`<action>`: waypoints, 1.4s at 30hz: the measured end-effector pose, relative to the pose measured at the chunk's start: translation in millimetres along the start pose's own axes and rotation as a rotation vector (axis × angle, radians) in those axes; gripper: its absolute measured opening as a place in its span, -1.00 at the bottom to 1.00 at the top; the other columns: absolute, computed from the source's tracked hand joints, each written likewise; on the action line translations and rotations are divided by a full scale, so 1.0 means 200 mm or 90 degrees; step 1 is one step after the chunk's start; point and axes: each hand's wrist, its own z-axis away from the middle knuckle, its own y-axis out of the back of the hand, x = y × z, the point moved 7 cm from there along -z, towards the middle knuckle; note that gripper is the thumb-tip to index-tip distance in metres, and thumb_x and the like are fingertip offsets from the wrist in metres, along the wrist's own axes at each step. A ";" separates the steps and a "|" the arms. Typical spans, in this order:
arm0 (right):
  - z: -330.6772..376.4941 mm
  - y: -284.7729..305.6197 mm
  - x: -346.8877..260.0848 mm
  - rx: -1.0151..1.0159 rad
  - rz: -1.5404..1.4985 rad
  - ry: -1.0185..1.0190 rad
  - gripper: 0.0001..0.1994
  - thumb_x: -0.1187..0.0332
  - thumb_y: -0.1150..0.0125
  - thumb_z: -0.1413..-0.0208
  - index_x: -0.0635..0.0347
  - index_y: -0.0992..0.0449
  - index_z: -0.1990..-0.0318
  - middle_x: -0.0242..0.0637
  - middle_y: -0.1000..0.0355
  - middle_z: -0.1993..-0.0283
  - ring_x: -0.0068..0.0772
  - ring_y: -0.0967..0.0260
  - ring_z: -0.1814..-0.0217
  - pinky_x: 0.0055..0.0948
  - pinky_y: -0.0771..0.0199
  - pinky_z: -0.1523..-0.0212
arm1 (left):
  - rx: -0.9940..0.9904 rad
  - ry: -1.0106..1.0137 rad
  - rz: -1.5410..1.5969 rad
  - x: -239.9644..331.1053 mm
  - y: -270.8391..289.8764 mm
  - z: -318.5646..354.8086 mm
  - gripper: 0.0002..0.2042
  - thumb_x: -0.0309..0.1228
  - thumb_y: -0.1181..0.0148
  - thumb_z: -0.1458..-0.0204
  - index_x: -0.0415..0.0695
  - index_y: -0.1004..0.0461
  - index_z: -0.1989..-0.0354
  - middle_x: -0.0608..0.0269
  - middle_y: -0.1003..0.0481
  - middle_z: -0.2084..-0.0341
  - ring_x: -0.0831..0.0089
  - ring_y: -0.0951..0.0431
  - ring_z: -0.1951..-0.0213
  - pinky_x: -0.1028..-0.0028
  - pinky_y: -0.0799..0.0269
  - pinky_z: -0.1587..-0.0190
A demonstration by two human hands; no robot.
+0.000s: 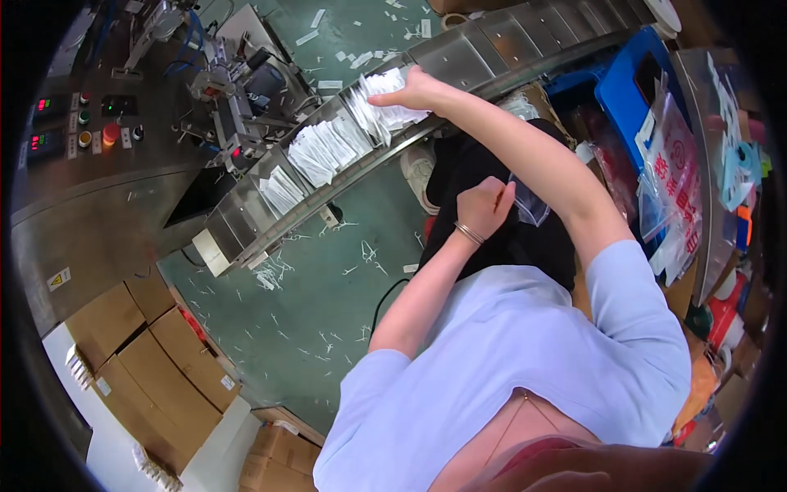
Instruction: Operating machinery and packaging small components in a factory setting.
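Seated beside a metal conveyor [459, 54], I have my right arm stretched out over it. My right hand [414, 92] grips a bunch of thin white packets [370, 111], thumb across the top, fingers partly hidden. Further down the conveyor stand another row of white packets [328, 150] and a smaller bunch of them [281, 192], all on edge. Above my lap my left hand [485, 207] is closed, its thumb against a clear plastic bag [531, 207]. The bag's far part is hidden behind my right arm.
A machine [234, 98] stands beyond the conveyor, with a control panel [106, 135] at left. White scraps litter the green floor [311, 287]. Cardboard boxes [164, 377] are stacked lower left. To my right are a blue bin [627, 90] and printed plastic bags [676, 180].
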 end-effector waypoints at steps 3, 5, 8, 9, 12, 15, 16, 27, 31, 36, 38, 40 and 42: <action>-0.13 -0.21 0.04 -0.010 0.068 -0.118 0.27 -0.23 -0.40 0.50 0.55 0.20 -0.20 0.17 -0.19 -0.10 -0.08 -0.20 -0.15 -0.36 -0.19 -0.13 | 0.012 -0.016 -0.008 -0.03 0.02 0.01 -0.82 -0.36 -0.16 0.15 -0.15 -0.38 0.66 0.12 -0.32 0.80 0.21 -0.37 0.73 0.35 -0.23 0.68; -0.15 -0.28 0.06 0.020 0.079 -0.216 0.30 -0.17 -0.45 0.52 0.56 0.28 -0.20 0.17 -0.19 -0.10 -0.10 -0.20 -0.15 -0.37 -0.21 -0.12 | 0.007 -0.038 -0.038 -0.05 0.03 0.00 -0.85 -0.38 -0.19 0.21 -0.14 -0.38 0.67 0.14 -0.32 0.80 0.22 -0.36 0.75 0.35 -0.22 0.69; -0.17 -0.33 0.05 0.061 0.011 -0.200 0.20 -0.06 -0.49 0.51 0.58 0.14 -0.17 0.14 -0.24 -0.06 -0.12 -0.25 -0.10 -0.36 -0.25 -0.08 | 0.022 -0.067 -0.034 -0.06 0.07 0.01 -0.87 -0.40 -0.19 0.25 -0.14 -0.38 0.65 0.15 -0.33 0.78 0.24 -0.37 0.75 0.37 -0.22 0.69; -0.18 -0.33 0.05 0.083 -0.025 -0.193 0.15 -0.01 -0.52 0.50 0.60 0.06 -0.15 0.13 -0.26 -0.04 -0.12 -0.28 -0.07 -0.35 -0.27 -0.05 | 0.026 -0.083 -0.033 -0.05 0.08 0.01 -0.88 -0.41 -0.19 0.26 -0.14 -0.38 0.65 0.16 -0.34 0.77 0.24 -0.37 0.75 0.38 -0.22 0.70; -0.22 -0.31 0.09 -0.004 -0.104 -0.168 -0.02 0.13 -0.54 0.49 0.58 -0.11 -0.06 0.09 -0.31 0.01 -0.15 -0.33 0.00 -0.34 -0.33 0.01 | 0.076 -0.080 0.009 -0.05 0.11 0.01 -0.88 -0.41 -0.17 0.23 -0.17 -0.38 0.62 0.16 -0.35 0.75 0.25 -0.36 0.75 0.42 -0.21 0.71; -0.24 -0.26 0.11 -0.006 -0.115 -0.144 -0.18 0.23 -0.54 0.48 0.54 -0.25 0.03 0.03 -0.36 0.07 -0.18 -0.37 0.07 -0.33 -0.37 0.07 | 0.085 -0.072 0.053 -0.05 0.13 0.01 -0.85 -0.39 -0.16 0.17 -0.17 -0.38 0.62 0.19 -0.37 0.74 0.29 -0.37 0.75 0.44 -0.22 0.71; -0.24 -0.22 0.11 0.034 -0.089 -0.131 -0.25 0.27 -0.53 0.48 0.50 -0.31 0.07 0.00 -0.38 0.09 -0.19 -0.38 0.10 -0.33 -0.38 0.10 | 0.069 -0.066 0.074 -0.05 0.13 0.01 -0.82 -0.37 -0.16 0.13 -0.17 -0.37 0.64 0.21 -0.38 0.74 0.32 -0.38 0.75 0.44 -0.23 0.72; -0.17 -0.01 0.21 -0.056 -0.312 -0.064 -0.41 0.32 -0.42 0.32 0.33 -0.35 0.05 -0.16 -0.40 0.08 -0.31 -0.36 0.03 -0.34 -0.35 0.02 | 0.452 0.415 0.383 -0.45 0.66 -0.09 -0.66 -0.19 0.17 -0.18 -0.14 -0.36 0.51 0.32 -0.36 0.69 0.63 -0.30 0.69 0.63 -0.24 0.67; 0.03 0.03 0.04 -0.204 -0.543 0.076 -0.52 0.42 -0.34 0.20 0.29 -0.37 0.06 -0.23 -0.42 0.10 -0.38 -0.38 0.08 -0.37 -0.36 0.03 | 0.366 0.427 0.278 -0.58 0.84 -0.36 -0.54 -0.03 0.26 -0.18 -0.20 -0.36 0.45 0.36 -0.34 0.63 0.60 -0.31 0.59 0.57 -0.26 0.55; 0.09 0.02 0.02 -0.224 -0.676 0.151 -0.57 0.47 -0.31 0.16 0.26 -0.38 0.05 -0.28 -0.43 0.11 -0.44 -0.39 0.10 -0.42 -0.35 0.03 | 0.269 0.488 0.101 -0.71 0.89 -0.62 -0.38 0.09 0.33 -0.14 -0.33 -0.41 0.26 0.13 -0.46 0.39 0.43 -0.45 0.36 0.50 -0.33 0.28; 0.05 0.01 0.02 -0.209 -0.711 0.171 -0.56 0.47 -0.31 0.16 0.26 -0.37 0.05 -0.28 -0.43 0.12 -0.44 -0.39 0.10 -0.42 -0.35 0.02 | 0.215 0.547 0.244 -0.75 0.80 -0.67 -0.32 0.12 0.35 -0.13 -0.38 -0.40 0.16 0.02 -0.47 0.26 0.36 -0.46 0.20 0.47 -0.32 0.13; 0.03 0.02 0.03 -0.186 -0.754 0.208 -0.49 0.50 -0.33 0.19 0.26 -0.32 0.01 -0.28 -0.42 0.11 -0.45 -0.38 0.09 -0.42 -0.34 0.02 | 0.233 0.484 0.246 -0.66 0.71 -0.73 -0.33 0.11 0.35 -0.13 -0.38 -0.38 0.14 0.01 -0.47 0.24 0.36 -0.45 0.16 0.47 -0.30 0.10; 0.03 0.07 0.06 -0.163 -0.784 0.226 -0.46 0.51 -0.34 0.21 0.26 -0.30 -0.01 -0.28 -0.42 0.11 -0.46 -0.37 0.09 -0.43 -0.34 0.02 | 0.289 0.363 0.263 -0.53 0.63 -0.78 -0.34 0.10 0.35 -0.14 -0.38 -0.35 0.10 -0.01 -0.45 0.19 0.34 -0.42 0.09 0.46 -0.27 0.03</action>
